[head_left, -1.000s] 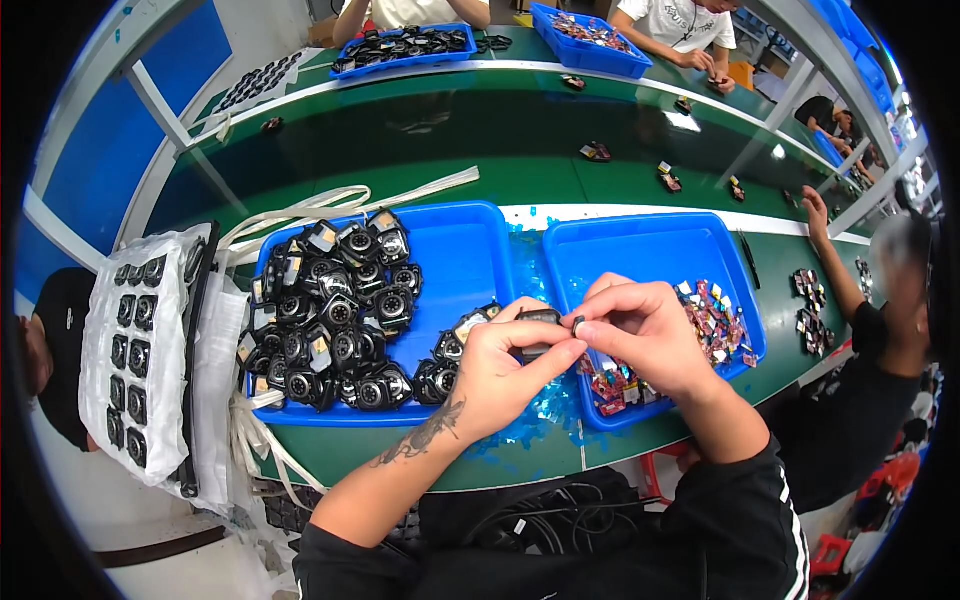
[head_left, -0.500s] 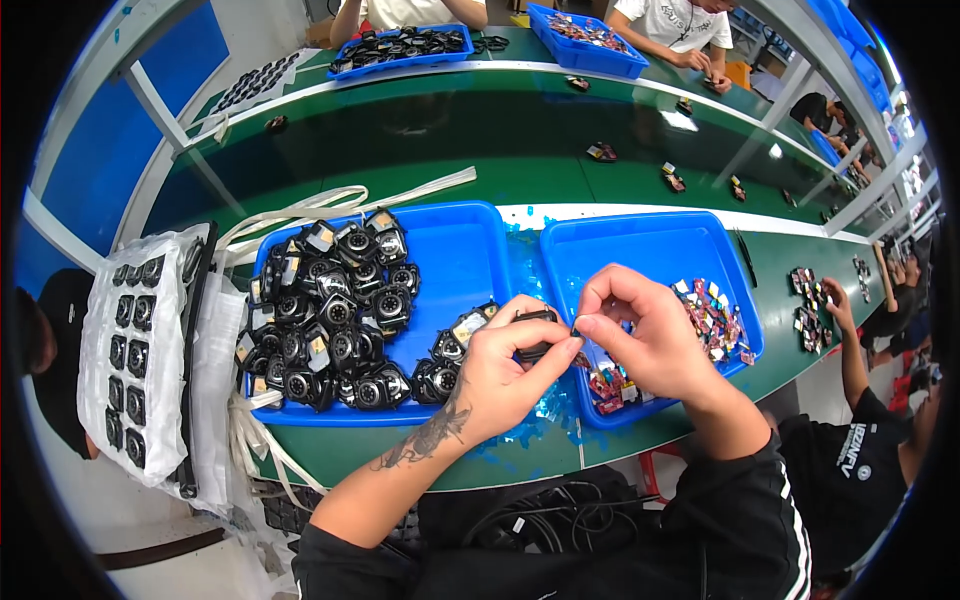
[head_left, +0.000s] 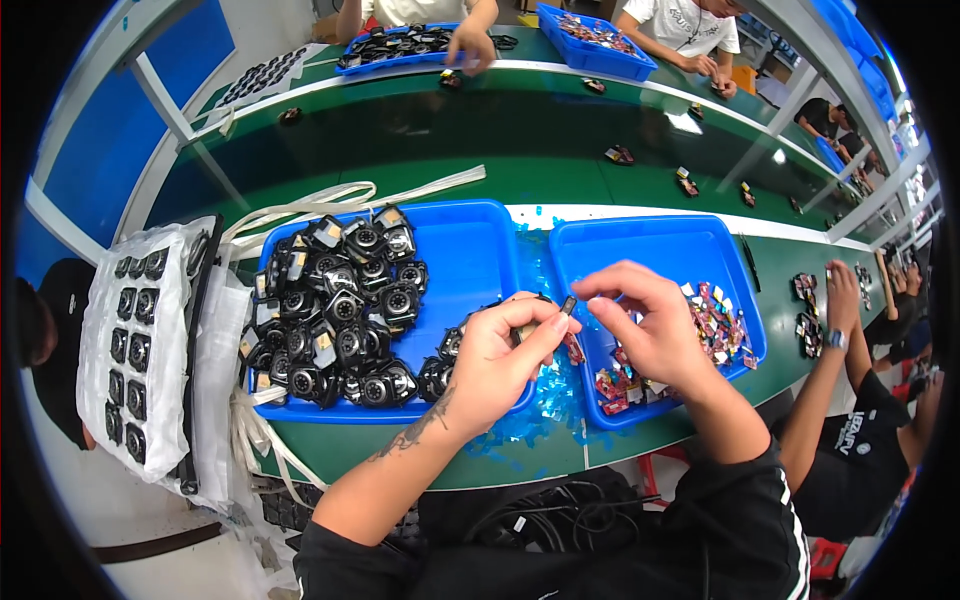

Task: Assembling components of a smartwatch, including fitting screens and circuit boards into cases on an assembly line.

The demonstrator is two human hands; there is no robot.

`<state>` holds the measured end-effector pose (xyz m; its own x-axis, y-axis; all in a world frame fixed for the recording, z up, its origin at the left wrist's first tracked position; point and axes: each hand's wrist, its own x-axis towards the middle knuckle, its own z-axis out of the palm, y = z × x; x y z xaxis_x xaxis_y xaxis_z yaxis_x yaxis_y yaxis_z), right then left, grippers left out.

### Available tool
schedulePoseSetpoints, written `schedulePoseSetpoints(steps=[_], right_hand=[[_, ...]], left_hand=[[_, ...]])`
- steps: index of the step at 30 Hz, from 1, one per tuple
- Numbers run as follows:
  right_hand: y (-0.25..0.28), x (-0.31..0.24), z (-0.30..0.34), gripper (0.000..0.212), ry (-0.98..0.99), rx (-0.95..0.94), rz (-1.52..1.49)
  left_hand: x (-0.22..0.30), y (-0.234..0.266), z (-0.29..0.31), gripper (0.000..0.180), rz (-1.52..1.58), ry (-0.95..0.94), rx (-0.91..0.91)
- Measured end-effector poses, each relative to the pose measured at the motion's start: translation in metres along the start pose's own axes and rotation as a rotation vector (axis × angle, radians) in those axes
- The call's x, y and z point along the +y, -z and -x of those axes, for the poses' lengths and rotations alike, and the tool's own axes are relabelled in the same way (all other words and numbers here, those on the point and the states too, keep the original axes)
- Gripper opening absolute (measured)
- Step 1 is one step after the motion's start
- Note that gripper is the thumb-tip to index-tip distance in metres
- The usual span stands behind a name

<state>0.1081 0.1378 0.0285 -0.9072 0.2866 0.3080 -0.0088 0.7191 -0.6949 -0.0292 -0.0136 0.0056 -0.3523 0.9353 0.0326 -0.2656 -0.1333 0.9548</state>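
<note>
My left hand [head_left: 500, 350] is closed around a small black watch-like housing, mostly hidden by the fingers; a short dark tab [head_left: 569, 304] sticks up at its fingertips. A small red circuit board [head_left: 574, 348] shows just below those fingertips. My right hand [head_left: 655, 330] hovers close by on the right, thumb and forefinger apart, with nothing visible between them. Under my left hand, a blue tray [head_left: 465, 250] holds a heap of black watch housings [head_left: 345, 305]. Beneath my right hand, a second blue tray [head_left: 640, 245] contains small red circuit boards [head_left: 715, 325].
Scraps of blue film [head_left: 545, 395] litter the green bench between the trays. Black tweezers [head_left: 750, 262] lie to the right. Beyond runs a green conveyor [head_left: 420, 130] carrying boards. At left stands a wrapped rack of housings [head_left: 135, 345]. Co-workers sit opposite and at right.
My right hand has drawn away from my left fingertips and its fingers have parted. The dark tab now stands up at my left fingertips. A co-worker's hand opposite has reached over the conveyor.
</note>
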Motion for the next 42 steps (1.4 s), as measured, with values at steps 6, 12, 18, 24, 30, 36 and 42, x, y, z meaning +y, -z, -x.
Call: schedulePoseSetpoints(steps=[6,12,18,24,30,36,42], right_hand=[[-0.010,-0.002,0.006,0.011,-0.098,0.085,-0.684],[0.002,-0.018,0.022,0.014,-0.209,0.305,-0.662],[-0.011,-0.026,0.029,0.011,-0.183,0.006,-0.352],[-0.023,-0.033,0.030,0.014,-0.323,0.075,-0.515],[-0.031,-0.038,0.022,0.013,-0.255,0.231,-0.359],[-0.030,-0.036,0.015,0.011,-0.148,0.408,-0.036],[-0.023,-0.043,0.012,0.014,-0.112,0.382,0.039]], left_hand=[[-0.005,0.001,0.000,0.017,0.073,0.138,-0.140],[-0.016,0.003,-0.004,0.051,0.135,-0.098,0.096],[-0.013,0.005,-0.006,0.024,0.261,-0.093,0.259],[0.002,-0.003,-0.003,0.026,0.320,-0.048,0.363],[-0.017,-0.005,-0.003,0.016,0.287,-0.100,0.423],[-0.010,-0.012,0.006,0.031,0.248,-0.070,0.176],[-0.020,-0.014,0.006,0.041,0.260,-0.104,0.060]])
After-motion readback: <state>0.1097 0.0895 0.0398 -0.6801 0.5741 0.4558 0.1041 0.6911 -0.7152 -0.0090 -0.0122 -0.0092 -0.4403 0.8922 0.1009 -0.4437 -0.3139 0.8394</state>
